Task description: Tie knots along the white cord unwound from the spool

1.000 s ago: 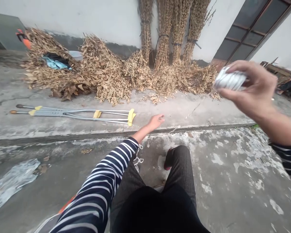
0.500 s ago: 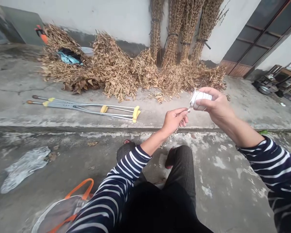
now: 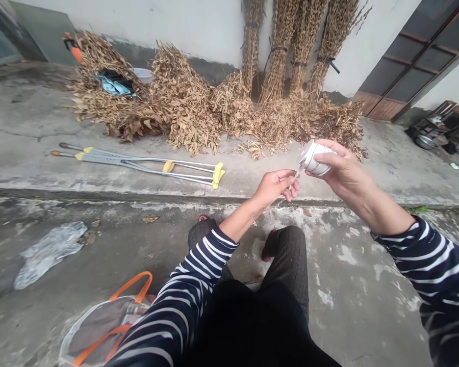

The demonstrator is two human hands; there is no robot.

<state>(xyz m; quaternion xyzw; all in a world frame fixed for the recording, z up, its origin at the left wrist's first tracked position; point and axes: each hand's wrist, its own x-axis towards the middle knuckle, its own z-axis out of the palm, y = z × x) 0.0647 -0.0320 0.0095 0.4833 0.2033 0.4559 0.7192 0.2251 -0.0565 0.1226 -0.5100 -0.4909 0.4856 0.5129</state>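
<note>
I can make out no readable text, label or brand here. No number or sign is legible to me.

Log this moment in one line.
left hand: pinching white strand; right hand: gripping white roll; crutches: lying on concrete ledge; orange-handled bag: lower left

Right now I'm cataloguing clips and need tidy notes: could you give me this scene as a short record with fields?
Left hand: fingers closed on a white cord leading to the roll
Right hand: gripping a wound white roll
Ledge: a pair of crutches with yellow pads, lying flat
Lower ground, left: crumpled clear plastic; bag with orange handles
By the wall: four upright tied stalk bundles; dried plant heap
</note>
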